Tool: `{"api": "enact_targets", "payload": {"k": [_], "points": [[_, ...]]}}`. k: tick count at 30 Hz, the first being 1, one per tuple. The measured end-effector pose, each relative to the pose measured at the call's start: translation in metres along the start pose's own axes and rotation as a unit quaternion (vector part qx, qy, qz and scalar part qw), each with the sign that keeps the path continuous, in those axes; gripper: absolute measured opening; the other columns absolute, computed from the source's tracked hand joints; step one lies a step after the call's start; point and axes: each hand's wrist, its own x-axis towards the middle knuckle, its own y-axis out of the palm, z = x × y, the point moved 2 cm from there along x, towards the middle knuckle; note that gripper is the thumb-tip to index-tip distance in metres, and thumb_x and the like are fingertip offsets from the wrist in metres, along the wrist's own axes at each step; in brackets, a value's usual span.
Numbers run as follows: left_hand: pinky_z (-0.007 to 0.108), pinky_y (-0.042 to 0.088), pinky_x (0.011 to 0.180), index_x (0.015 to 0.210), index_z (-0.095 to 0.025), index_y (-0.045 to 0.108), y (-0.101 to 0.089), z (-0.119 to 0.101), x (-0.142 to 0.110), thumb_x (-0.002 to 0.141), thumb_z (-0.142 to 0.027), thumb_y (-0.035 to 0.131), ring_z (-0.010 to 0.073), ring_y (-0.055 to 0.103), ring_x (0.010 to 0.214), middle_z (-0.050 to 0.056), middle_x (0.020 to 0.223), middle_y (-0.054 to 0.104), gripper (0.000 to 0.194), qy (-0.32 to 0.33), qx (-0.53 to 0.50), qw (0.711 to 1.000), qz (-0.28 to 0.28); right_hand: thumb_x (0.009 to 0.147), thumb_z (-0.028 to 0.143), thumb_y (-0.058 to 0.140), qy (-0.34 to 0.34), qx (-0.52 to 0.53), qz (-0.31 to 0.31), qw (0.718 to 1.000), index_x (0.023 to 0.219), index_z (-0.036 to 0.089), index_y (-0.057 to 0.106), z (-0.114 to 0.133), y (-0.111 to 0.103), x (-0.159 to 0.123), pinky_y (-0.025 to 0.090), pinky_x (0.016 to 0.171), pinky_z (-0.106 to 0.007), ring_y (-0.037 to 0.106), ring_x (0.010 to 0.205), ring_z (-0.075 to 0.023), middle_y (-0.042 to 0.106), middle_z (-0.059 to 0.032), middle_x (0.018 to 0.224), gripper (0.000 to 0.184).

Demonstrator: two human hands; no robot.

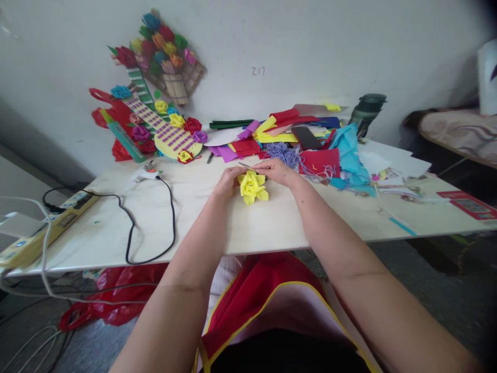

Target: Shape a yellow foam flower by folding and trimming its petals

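Over the middle of the table, a yellow paper flower [251, 186] with spread petals faces me. My left hand [228, 180] is closed at the flower's left edge and grips it. Just above the flower, my right hand [276, 171] pinches a thin grey pointed tool [244, 165], whose tip reaches left toward my left fingers. Something dark shows under the right palm, too small to make out. The backs of both hands hide parts of the fingers.
Coloured paper [272, 135], a phone [306, 138], purple yarn [283, 153] and a dark bottle [365, 114] lie or stand at the back right. A flower-decorated paper guitar [165, 130] leans at the back left. A glue gun [145, 173] with a black cord and a power strip [64, 220] are left.
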Motion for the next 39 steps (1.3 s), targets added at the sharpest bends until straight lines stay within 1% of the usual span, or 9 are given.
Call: {"api": "enact_targets", "payload": {"k": [3,7,10,14,18,24,30,34,39], "points": [[0.030,0.051,0.061,0.072,-0.013,0.068,0.001,0.001,0.000,0.059,-0.033,0.075,0.0188,0.063,0.062,0.006,0.067,0.068,0.026,-0.017,-0.008,1.000,-0.004,0.074,0.031,0.068,-0.015,-0.020,0.005,1.000,0.090,0.023,0.079,0.000,0.001,0.001,0.050,0.089,-0.035,0.067,0.091,-0.0188,0.076,-0.0045,0.093,0.021],[0.031,0.050,0.058,0.066,-0.012,0.066,0.002,0.001,0.000,0.058,-0.030,0.075,0.0185,0.062,0.057,0.006,0.062,0.067,0.022,-0.024,-0.003,1.000,-0.011,0.075,0.031,0.067,-0.027,-0.059,0.011,0.998,0.091,0.022,0.079,0.000,0.001,0.002,0.048,0.082,-0.031,0.063,0.080,-0.0159,0.072,-0.0032,0.081,0.022],[0.031,0.050,0.057,0.064,-0.011,0.066,0.002,0.001,0.000,0.057,-0.029,0.075,0.0191,0.062,0.055,0.007,0.061,0.068,0.021,-0.024,0.001,1.000,-0.005,0.075,0.034,0.066,-0.040,-0.075,0.015,0.996,0.094,0.023,0.079,-0.004,0.000,0.004,0.046,0.079,-0.030,0.059,0.075,-0.0146,0.069,-0.0017,0.075,0.025],[0.031,0.051,0.058,0.066,-0.011,0.068,0.001,0.003,0.000,0.056,-0.030,0.077,0.0194,0.064,0.056,0.007,0.062,0.069,0.023,-0.018,0.008,1.000,0.012,0.076,0.038,0.066,-0.076,-0.081,0.024,0.994,0.096,0.023,0.079,-0.011,0.000,0.007,0.045,0.076,-0.029,0.057,0.073,-0.0145,0.067,-0.0018,0.073,0.028],[0.030,0.051,0.057,0.065,-0.011,0.067,0.000,0.004,0.002,0.056,-0.029,0.076,0.0184,0.063,0.054,0.006,0.060,0.068,0.022,-0.015,0.018,1.000,0.006,0.079,0.040,0.064,-0.101,-0.090,0.031,0.990,0.098,0.022,0.078,-0.016,0.000,0.008,0.044,0.073,-0.029,0.056,0.073,-0.0145,0.066,-0.0027,0.074,0.030],[0.030,0.051,0.057,0.062,-0.012,0.066,0.003,0.002,0.001,0.054,-0.024,0.073,0.0181,0.063,0.054,0.005,0.059,0.067,0.016,-0.011,0.011,1.000,0.001,0.081,0.036,0.064,-0.090,-0.101,0.033,0.990,0.100,0.024,0.077,-0.016,0.001,0.008,0.044,0.072,-0.027,0.055,0.073,-0.0139,0.066,-0.0025,0.075,0.026],[0.030,0.050,0.057,0.060,-0.012,0.064,0.004,-0.001,-0.002,0.053,-0.023,0.072,0.0177,0.061,0.054,0.004,0.057,0.064,0.016,-0.013,0.016,1.000,-0.013,0.080,0.031,0.065,-0.089,-0.106,0.038,0.990,0.099,0.025,0.078,-0.011,0.002,0.008,0.043,0.071,-0.026,0.054,0.071,-0.0125,0.065,-0.0012,0.073,0.024],[0.030,0.049,0.057,0.059,-0.013,0.062,0.004,-0.001,-0.002,0.051,-0.022,0.072,0.0179,0.061,0.054,0.003,0.056,0.063,0.016,-0.013,0.013,1.000,-0.025,0.080,0.029,0.065,-0.084,-0.104,0.039,0.990,0.097,0.024,0.078,-0.009,0.003,0.007,0.044,0.072,-0.026,0.054,0.070,-0.0123,0.064,-0.0012,0.073,0.022],[0.030,0.049,0.056,0.059,-0.013,0.062,0.005,-0.002,-0.002,0.049,-0.023,0.073,0.0176,0.060,0.053,0.003,0.055,0.064,0.017,-0.002,0.002,1.000,-0.018,0.080,0.026,0.064,-0.081,-0.101,0.033,0.991,0.097,0.021,0.078,-0.009,0.004,0.007,0.044,0.073,-0.027,0.055,0.071,-0.0125,0.064,-0.0018,0.074,0.023]]}}
